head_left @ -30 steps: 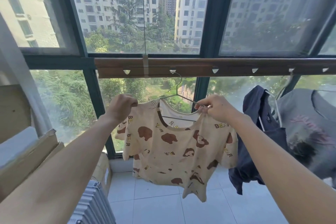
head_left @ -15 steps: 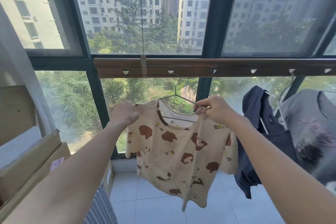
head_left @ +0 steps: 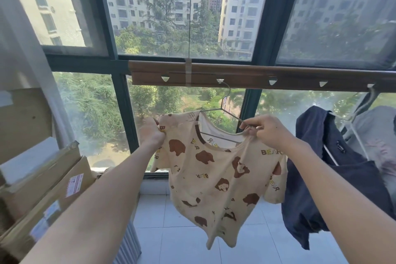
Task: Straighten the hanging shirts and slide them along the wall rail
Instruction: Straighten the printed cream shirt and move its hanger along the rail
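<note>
A cream shirt with brown bear prints (head_left: 216,169) hangs on a thin wire hanger (head_left: 222,111), whose hook sits in a notch of the brown wall rail (head_left: 246,76). My left hand (head_left: 151,132) grips the shirt's left shoulder, its fingers hidden behind the cloth. My right hand (head_left: 265,129) pinches the right side of the collar together with the hanger's wire. The shirt hangs skewed, its lower hem swung to the right. A navy garment (head_left: 334,169) and a grey shirt (head_left: 379,135) hang further right on the rail.
Stacked cardboard boxes (head_left: 40,182) fill the left side. A ribbed grey panel (head_left: 128,244) stands below my left forearm. The big window with dark frames (head_left: 115,83) lies right behind the rail. White floor tiles (head_left: 175,231) show under the shirts.
My left hand has shifted from on top of the left shoulder to gripping it from the side. The shirt has spread wider on the hanger and its hem has swung right.
</note>
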The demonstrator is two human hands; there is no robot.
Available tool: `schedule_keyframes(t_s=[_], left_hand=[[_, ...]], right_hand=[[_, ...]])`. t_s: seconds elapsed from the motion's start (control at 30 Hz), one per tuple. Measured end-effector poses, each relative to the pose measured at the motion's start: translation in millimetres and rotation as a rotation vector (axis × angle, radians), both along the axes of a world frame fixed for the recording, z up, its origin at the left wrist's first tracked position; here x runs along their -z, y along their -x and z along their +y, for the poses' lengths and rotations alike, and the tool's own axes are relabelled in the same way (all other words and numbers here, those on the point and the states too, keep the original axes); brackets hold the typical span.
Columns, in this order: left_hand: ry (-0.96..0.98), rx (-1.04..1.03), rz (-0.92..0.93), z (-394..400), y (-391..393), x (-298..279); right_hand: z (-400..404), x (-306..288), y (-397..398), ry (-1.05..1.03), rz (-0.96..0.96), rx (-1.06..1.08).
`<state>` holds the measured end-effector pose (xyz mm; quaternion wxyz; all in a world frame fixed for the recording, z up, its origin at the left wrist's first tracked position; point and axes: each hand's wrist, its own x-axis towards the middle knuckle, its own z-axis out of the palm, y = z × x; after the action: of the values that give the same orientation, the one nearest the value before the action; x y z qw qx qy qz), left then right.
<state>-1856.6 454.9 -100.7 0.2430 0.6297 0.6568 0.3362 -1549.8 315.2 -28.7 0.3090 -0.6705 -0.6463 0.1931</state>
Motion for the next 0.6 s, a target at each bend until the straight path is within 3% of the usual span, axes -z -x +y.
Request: schedule_keyframes(t_s=[0.3, 0.5, 0.6], left_hand=[[-0.506, -0.061, 0.066, 33, 17, -61], [-0.508, -0.162, -0.007, 50, 28, -66], [-0.359, -0.118, 0.049, 60, 29, -58]], right_hand=[[12, -4, 1, -0.004, -0.034, 0.015], [14, 0, -4, 0.013, -0.04, 0.023], [15, 0, -6, 0.006, -0.041, 0.027]])
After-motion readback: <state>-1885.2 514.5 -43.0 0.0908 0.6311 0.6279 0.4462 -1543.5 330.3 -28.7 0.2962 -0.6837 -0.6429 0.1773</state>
